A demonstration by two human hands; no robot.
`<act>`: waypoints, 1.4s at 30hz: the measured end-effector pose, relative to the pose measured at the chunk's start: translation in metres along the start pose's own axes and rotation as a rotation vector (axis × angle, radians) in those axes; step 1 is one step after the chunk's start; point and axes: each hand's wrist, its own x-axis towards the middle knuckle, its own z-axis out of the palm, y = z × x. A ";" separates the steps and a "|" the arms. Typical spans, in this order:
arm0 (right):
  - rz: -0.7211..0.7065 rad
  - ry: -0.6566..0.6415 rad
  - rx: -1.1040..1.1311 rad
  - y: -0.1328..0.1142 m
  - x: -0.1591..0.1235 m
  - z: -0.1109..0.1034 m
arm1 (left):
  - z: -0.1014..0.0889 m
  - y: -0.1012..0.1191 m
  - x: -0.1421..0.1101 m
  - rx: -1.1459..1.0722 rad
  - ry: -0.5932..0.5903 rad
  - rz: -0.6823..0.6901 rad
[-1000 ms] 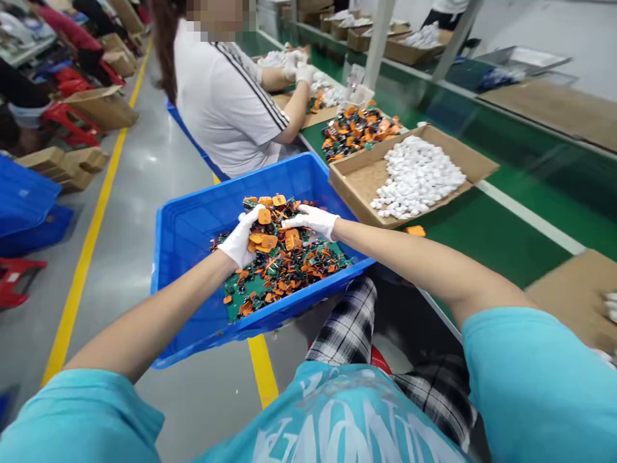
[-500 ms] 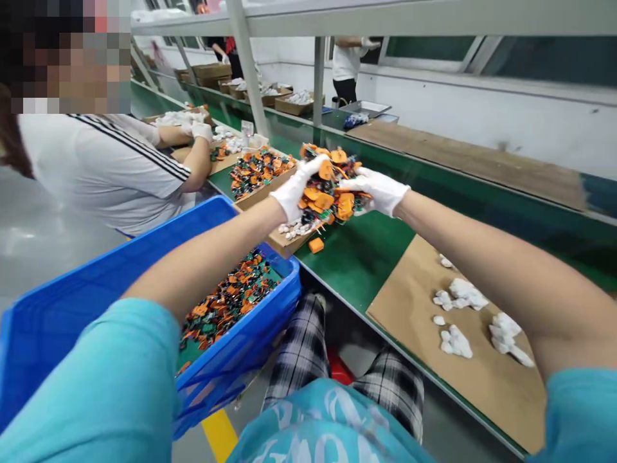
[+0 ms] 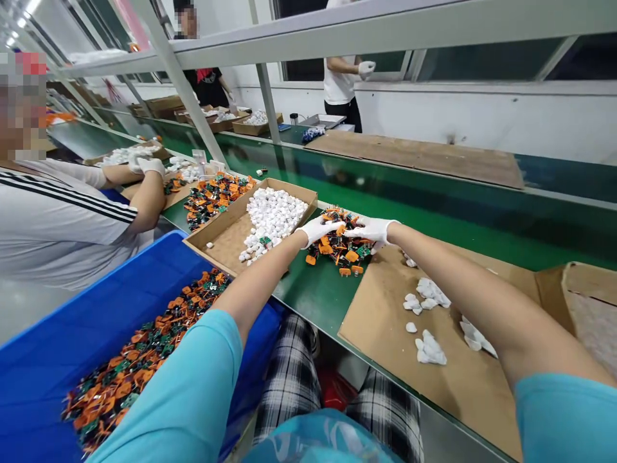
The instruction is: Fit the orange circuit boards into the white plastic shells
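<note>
A heap of small parts (image 3: 337,249), orange plastic pieces with green circuit boards and wires, rests on the green bench surface in front of me. My left hand (image 3: 319,230), in a white glove, lies on the heap's left side with its fingers stretched out over the top. From the right, my right hand (image 3: 373,231), also gloved in white, touches the heap with its fingers extended and apart. Some fingertips are hidden among the parts. Just left of the heap sits a shallow cardboard tray (image 3: 219,244) of small white pieces (image 3: 277,212).
A blue bin (image 3: 159,257) with many similar orange and green parts stands at my left. White clumps (image 3: 431,347) lie on a cardboard sheet (image 3: 385,315) to the right. Another orange heap (image 3: 216,196) is beyond the tray. A co-worker (image 3: 62,225) sits at left; a metal frame post (image 3: 186,90) rises ahead.
Both hands have lowered the bunch of orange and green parts from the air onto the bench, and the fingers have loosened. My view has turned left, showing more of the tray and bin.
</note>
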 end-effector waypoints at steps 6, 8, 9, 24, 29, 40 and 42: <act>-0.034 0.128 -0.287 0.005 0.006 -0.009 | -0.007 0.002 0.000 0.199 0.203 -0.059; -0.068 0.209 -0.391 0.013 0.008 -0.017 | -0.008 0.006 -0.003 0.236 0.276 -0.066; -0.086 0.249 -0.430 0.018 0.007 -0.020 | -0.009 0.009 -0.007 0.244 0.292 -0.073; -0.199 0.315 -0.529 0.048 0.004 0.017 | 0.026 -0.045 -0.078 0.842 0.173 0.101; -0.127 0.418 -0.553 0.042 -0.004 -0.003 | 0.015 -0.037 -0.065 0.845 0.048 0.149; -0.034 0.540 -0.614 0.012 0.010 0.010 | -0.066 -0.003 -0.229 0.401 -0.030 0.454; -0.163 0.630 -0.635 -0.014 0.001 0.027 | -0.102 -0.011 -0.276 0.316 0.076 0.342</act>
